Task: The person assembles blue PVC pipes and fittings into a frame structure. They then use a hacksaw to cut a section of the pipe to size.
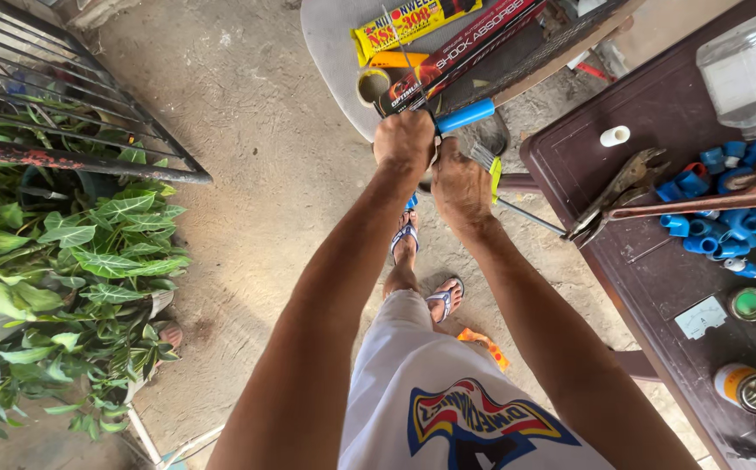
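A blue pipe (465,115) – judged light, stiff and rather smooth – was clamped by the left hand (404,139) over the chair; the right hand (460,187) was closed on a brush (485,161) beside it.

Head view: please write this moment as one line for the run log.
left hand: grips blue pipe | right hand: holds brush | nearby: blue fittings on brown table

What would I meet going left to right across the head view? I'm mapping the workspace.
Leafy green plant → left hand → right hand → rusty pliers → blue pipe fittings on the dark brown table.
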